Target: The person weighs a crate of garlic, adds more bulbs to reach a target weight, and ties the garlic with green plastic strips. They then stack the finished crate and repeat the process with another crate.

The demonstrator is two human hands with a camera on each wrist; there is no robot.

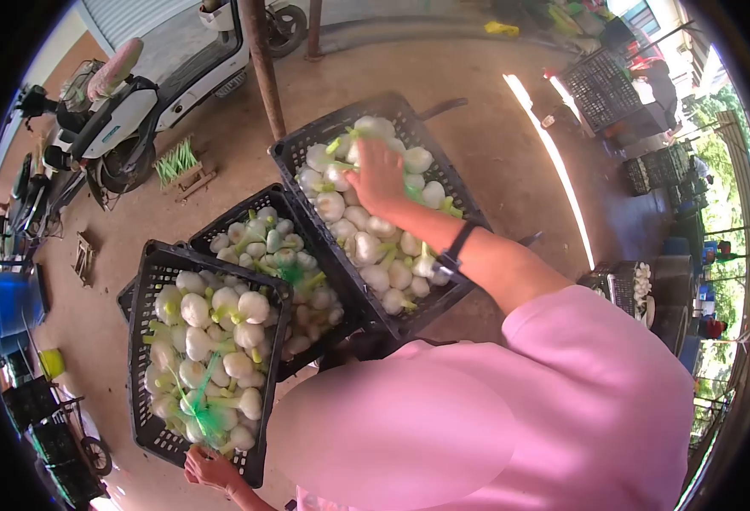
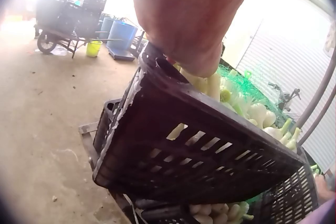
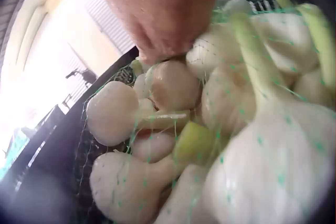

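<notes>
My left hand grips the near rim of a black plastic crate at the lower left. This crate is full of white garlic bulbs with cut green stems, and a bunched green net lies over them. My right hand reaches into the far end of another black crate, its fingers down among the garlic bulbs. Thin green netting spreads over those bulbs in the right wrist view. The fingertips are hidden there, and I cannot tell whether they pinch a bulb.
A third crate of garlic sits between the two, partly overlapped by them. A rusty post stands just beyond the far crate. Scooters are parked at the upper left. More crates stand at the right.
</notes>
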